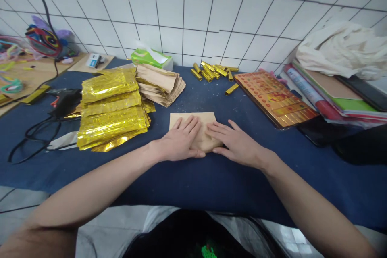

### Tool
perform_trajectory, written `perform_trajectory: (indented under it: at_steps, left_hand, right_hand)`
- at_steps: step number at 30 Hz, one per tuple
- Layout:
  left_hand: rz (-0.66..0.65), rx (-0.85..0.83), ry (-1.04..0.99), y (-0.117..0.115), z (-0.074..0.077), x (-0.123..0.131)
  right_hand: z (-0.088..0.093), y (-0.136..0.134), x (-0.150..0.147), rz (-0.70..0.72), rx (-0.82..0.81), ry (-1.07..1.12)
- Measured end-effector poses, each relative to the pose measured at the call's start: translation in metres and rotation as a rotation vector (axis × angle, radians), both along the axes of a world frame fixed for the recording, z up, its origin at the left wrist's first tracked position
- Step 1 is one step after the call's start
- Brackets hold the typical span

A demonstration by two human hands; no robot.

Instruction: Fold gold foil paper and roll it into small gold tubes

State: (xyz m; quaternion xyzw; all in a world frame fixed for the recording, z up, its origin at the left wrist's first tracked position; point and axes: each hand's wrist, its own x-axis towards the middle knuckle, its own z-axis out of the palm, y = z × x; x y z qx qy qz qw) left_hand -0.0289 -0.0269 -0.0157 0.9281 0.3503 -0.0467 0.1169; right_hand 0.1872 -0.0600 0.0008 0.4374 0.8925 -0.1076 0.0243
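A sheet of tan paper (204, 117) lies on the dark blue cloth in front of me, its near edge curled or folded over. My left hand (181, 139) rests flat on the paper's left part, fingers stretched out. On its right side my right hand (237, 141) presses with extended fingers and holds nothing. Left of the paper is a pile of shiny gold foil sheets (113, 117). Behind that pile sits a stack of brown paper sheets (163, 84). Several small gold foil rolls (211, 72) lie near the wall, with one lone roll (231, 89) closer to me.
Orange-and-gold printed packs (275, 98) lie to the right, beside a pile of books (335, 88) under white cloth (347, 50). A green tissue pack (151, 57) stands at the back. At left, a black glue gun (68, 102) trails a cable (33, 135).
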Motion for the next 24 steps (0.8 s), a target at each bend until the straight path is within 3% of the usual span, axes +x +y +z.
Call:
perform_trajectory:
  at_steps: [8, 19, 24]
  left_hand:
    - [-0.061, -0.075, 0.043, -0.001, 0.010, -0.007]
    - [-0.064, -0.076, 0.012, 0.002, 0.013, -0.011]
    - [-0.096, -0.119, 0.001, 0.005, 0.027, -0.019]
  right_hand:
    - [0.009, -0.005, 0.000, 0.034, -0.069, 0.007]
    - [-0.001, 0.000, -0.002, -0.013, 0.078, 0.184]
    - [0.003, -0.001, -0.002, -0.006, 0.050, 0.149]
